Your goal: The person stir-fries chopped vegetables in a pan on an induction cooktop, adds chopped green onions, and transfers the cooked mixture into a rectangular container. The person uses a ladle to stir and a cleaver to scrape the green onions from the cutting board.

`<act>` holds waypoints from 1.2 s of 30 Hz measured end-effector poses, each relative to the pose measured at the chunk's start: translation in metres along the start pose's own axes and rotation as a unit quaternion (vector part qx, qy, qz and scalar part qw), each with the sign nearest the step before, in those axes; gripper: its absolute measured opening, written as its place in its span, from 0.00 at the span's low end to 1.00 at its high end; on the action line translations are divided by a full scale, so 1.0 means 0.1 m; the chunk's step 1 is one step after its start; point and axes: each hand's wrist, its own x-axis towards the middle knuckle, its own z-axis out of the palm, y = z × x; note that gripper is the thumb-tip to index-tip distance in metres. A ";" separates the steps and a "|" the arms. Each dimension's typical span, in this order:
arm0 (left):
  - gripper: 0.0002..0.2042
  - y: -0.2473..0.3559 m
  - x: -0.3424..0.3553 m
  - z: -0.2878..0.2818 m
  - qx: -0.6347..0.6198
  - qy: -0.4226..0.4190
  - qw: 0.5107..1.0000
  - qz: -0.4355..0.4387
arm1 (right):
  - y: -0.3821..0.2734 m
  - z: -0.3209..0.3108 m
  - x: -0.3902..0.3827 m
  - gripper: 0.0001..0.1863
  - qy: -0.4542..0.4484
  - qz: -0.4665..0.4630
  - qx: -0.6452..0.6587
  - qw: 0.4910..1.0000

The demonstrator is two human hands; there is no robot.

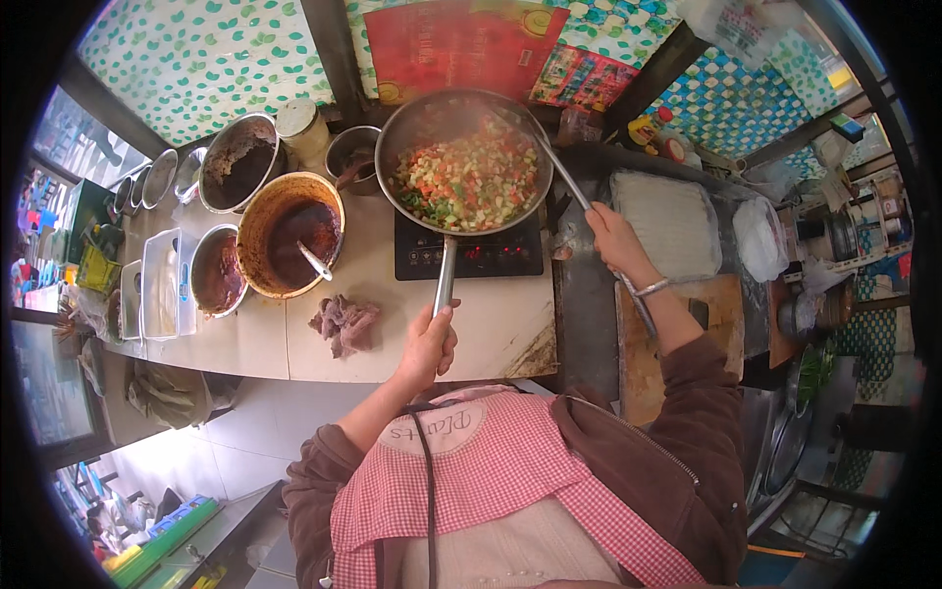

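A large frying pan (463, 172) of diced red, green and pale vegetables gives off steam above a black induction cooktop (412, 257) with red lights. My left hand (430, 344) is closed round the pan's metal handle (444, 275), which points toward me. My right hand (613, 238) is closed on the long metal handle of a utensil (564, 172); its head is hard to make out among the vegetables. A crumpled dusky-pink cloth (343, 324) lies left of my left hand.
Pots with dark sauce (257, 245), several steel bowls (211, 270) and plastic containers (175, 314) line the counter at left. Right of the pan are a white tray (662, 221), a plastic bag (760, 236) and a wooden board (638, 383). A red sheet (461, 44) stands behind.
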 end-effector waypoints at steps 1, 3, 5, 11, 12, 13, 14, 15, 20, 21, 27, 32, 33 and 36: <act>0.23 0.00 0.01 0.01 0.001 -0.004 1.000 0.002 | 0.06 0.07 0.00 0.18 -0.016 0.034 0.017 0.999; 0.22 -0.01 0.03 0.02 -0.001 -0.003 1.000 0.006 | 0.00 0.17 -0.09 0.18 -0.066 0.070 0.040 0.995; 0.22 -0.04 0.04 0.00 -0.005 -0.008 1.000 0.010 | -0.11 0.15 -0.29 0.18 -0.125 0.077 0.052 0.988; 0.21 0.02 0.01 0.04 -0.016 -0.003 1.000 -0.005 | -0.30 -0.04 -0.70 0.18 -0.115 -0.002 0.057 0.992; 0.21 0.03 0.00 0.04 -0.019 -0.003 1.000 -0.009 | -0.34 -0.06 -0.76 0.19 -0.140 0.019 0.075 0.987; 0.21 0.02 0.00 0.03 -0.019 0.000 1.000 -0.008 | -0.38 -0.07 -0.82 0.19 -0.166 0.040 0.093 0.981; 0.21 0.01 0.01 0.03 -0.019 -0.001 1.000 -0.008 | -0.40 -0.09 -0.85 0.19 -0.188 0.061 0.110 0.974; 0.21 0.01 0.02 0.03 -0.019 -0.002 1.000 -0.007 | -0.39 -0.08 -0.85 0.19 -0.216 0.078 0.101 0.968; 0.21 0.04 0.01 0.04 -0.025 -0.011 1.000 -0.014 | 0.06 0.24 -0.49 0.20 -0.133 -0.110 -0.133 0.976; 0.21 0.03 0.00 0.04 -0.028 -0.011 0.999 -0.015 | 0.10 0.28 -0.38 0.20 -0.106 -0.133 -0.134 0.976; 0.20 0.16 0.01 -0.20 -0.001 -0.005 1.000 -0.028 | -0.18 -0.27 -0.19 0.21 -0.089 -0.117 -0.129 0.981; 0.21 0.31 -0.01 -0.41 0.008 -0.022 0.999 -0.032 | -0.73 -1.28 -0.41 0.20 -0.191 0.045 -0.209 0.958; 0.21 0.31 -0.02 -0.41 0.007 -0.022 0.999 -0.034 | -0.78 -1.36 -0.41 0.20 -0.214 0.045 -0.227 0.949; 0.22 0.35 -0.02 -0.38 0.010 -0.025 0.999 -0.035 | -0.15 -1.09 -0.08 0.19 -0.154 -0.260 -0.356 0.884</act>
